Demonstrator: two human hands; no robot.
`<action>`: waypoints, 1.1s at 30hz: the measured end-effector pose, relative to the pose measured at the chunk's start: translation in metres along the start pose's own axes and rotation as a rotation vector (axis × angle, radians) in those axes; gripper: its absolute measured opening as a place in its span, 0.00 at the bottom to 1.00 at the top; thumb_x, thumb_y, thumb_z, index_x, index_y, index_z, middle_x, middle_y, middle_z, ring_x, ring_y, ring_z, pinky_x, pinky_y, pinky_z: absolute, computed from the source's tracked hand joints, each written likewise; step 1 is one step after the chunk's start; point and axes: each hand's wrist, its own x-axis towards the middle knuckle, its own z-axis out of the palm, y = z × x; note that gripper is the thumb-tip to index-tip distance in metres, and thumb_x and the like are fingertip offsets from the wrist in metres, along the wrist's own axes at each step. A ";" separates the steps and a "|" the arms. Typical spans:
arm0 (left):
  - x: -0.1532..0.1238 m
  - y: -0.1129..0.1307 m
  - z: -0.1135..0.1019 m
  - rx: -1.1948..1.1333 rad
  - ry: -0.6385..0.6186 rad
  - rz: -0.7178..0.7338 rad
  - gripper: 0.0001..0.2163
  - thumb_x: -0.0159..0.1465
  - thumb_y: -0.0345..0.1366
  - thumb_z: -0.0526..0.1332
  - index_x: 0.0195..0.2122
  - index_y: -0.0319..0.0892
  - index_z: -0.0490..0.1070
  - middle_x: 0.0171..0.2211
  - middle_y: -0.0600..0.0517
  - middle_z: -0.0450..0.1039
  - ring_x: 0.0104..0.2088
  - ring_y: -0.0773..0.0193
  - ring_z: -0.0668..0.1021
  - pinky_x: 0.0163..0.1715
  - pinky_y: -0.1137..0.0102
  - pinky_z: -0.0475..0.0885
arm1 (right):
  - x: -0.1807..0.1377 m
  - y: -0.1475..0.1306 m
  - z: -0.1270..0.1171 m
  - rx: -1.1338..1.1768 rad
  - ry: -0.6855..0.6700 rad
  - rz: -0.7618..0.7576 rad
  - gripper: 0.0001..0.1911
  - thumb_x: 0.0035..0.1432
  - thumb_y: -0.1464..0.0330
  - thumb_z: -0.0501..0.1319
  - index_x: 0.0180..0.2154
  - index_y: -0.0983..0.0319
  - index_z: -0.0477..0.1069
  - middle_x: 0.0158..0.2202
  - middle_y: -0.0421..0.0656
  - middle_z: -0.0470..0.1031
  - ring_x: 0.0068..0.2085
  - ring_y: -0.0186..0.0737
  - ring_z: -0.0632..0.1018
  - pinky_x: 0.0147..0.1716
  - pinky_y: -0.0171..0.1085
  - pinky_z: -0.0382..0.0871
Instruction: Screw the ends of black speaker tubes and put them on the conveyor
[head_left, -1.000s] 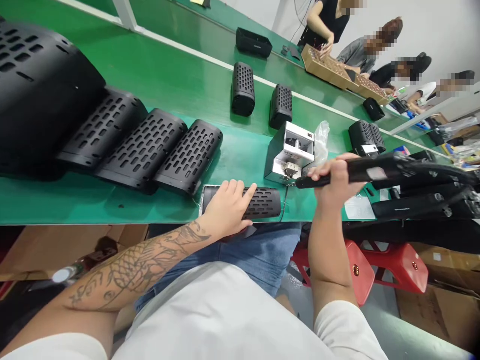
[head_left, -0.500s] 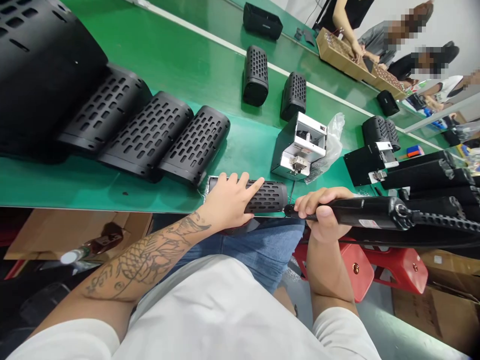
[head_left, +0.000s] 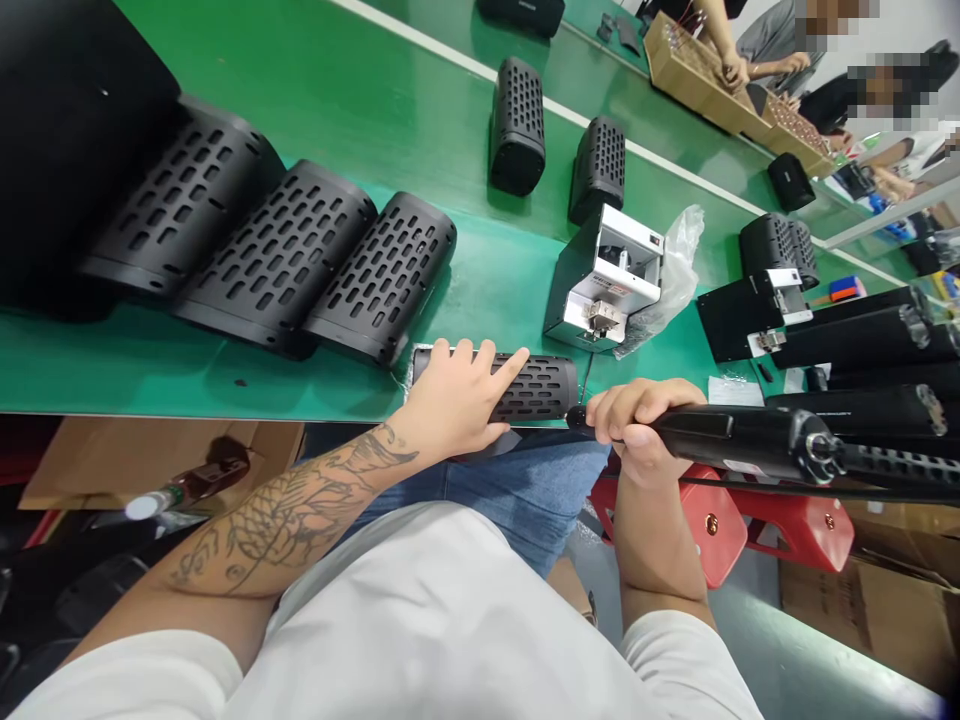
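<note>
A black speaker housing with slotted holes (head_left: 541, 388) lies on its side at the near edge of the green table. My left hand (head_left: 459, 402) grips it from above, fingers over the slots and thumb along the near side. My right hand (head_left: 643, 422) is wrapped around a black electric screwdriver (head_left: 739, 440), held level. The screwdriver's front end meets the right end of the housing; the bit and any screw there are hidden or too small to make out. Just behind stands a white-and-black screw feeder (head_left: 611, 270) with a clear plastic bag (head_left: 671, 285) beside it.
Several similar slotted housings (head_left: 281, 255) lean in a row at left, beside a large black one (head_left: 75, 150). Two more housings (head_left: 517, 125) stand farther back. A second feeder (head_left: 750, 315) and long black parts (head_left: 862, 335) lie at right. Co-workers' hands (head_left: 735, 70) are at wooden trays (head_left: 690, 75).
The view has shifted slightly, so the table's contents sit a little differently in the picture. The screwdriver's rear end has dipped a bit; both hands keep their hold.
</note>
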 end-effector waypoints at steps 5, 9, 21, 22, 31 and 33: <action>0.000 0.001 -0.003 -0.012 -0.023 -0.007 0.48 0.75 0.56 0.73 0.88 0.42 0.57 0.65 0.27 0.78 0.59 0.28 0.80 0.58 0.46 0.67 | 0.002 0.004 -0.005 0.055 -0.028 -0.021 0.13 0.64 0.63 0.80 0.39 0.53 0.77 0.21 0.28 0.74 0.16 0.31 0.73 0.23 0.34 0.80; 0.000 0.002 -0.004 -0.014 -0.024 -0.002 0.48 0.75 0.55 0.73 0.89 0.41 0.57 0.65 0.27 0.77 0.60 0.26 0.79 0.58 0.45 0.67 | 0.006 0.006 -0.006 0.086 -0.046 -0.013 0.16 0.64 0.64 0.80 0.35 0.54 0.73 0.20 0.27 0.72 0.14 0.30 0.69 0.21 0.33 0.77; 0.000 0.002 0.000 -0.012 -0.008 -0.005 0.47 0.75 0.56 0.72 0.88 0.42 0.57 0.65 0.27 0.77 0.60 0.28 0.79 0.60 0.44 0.67 | 0.007 0.006 -0.002 0.095 -0.116 -0.009 0.18 0.63 0.64 0.81 0.34 0.53 0.72 0.19 0.28 0.71 0.14 0.30 0.68 0.20 0.33 0.75; 0.000 0.002 0.000 -0.012 -0.010 -0.006 0.48 0.75 0.55 0.72 0.88 0.42 0.57 0.65 0.27 0.77 0.60 0.28 0.79 0.60 0.44 0.67 | 0.008 0.007 -0.002 0.095 -0.132 -0.012 0.19 0.63 0.64 0.81 0.33 0.53 0.71 0.19 0.28 0.71 0.13 0.30 0.68 0.19 0.32 0.75; -0.001 0.001 -0.001 0.012 -0.024 0.001 0.48 0.76 0.56 0.71 0.89 0.40 0.55 0.65 0.27 0.77 0.60 0.27 0.79 0.60 0.44 0.67 | 0.002 0.006 0.002 0.098 -0.110 0.003 0.17 0.65 0.64 0.81 0.35 0.53 0.73 0.20 0.28 0.71 0.16 0.30 0.69 0.23 0.33 0.77; -0.001 0.002 0.001 0.010 -0.011 -0.005 0.49 0.75 0.56 0.72 0.89 0.39 0.55 0.64 0.26 0.77 0.60 0.27 0.80 0.59 0.44 0.68 | 0.006 0.002 -0.005 0.067 -0.052 0.022 0.17 0.66 0.60 0.81 0.37 0.53 0.74 0.21 0.28 0.71 0.16 0.30 0.70 0.23 0.34 0.77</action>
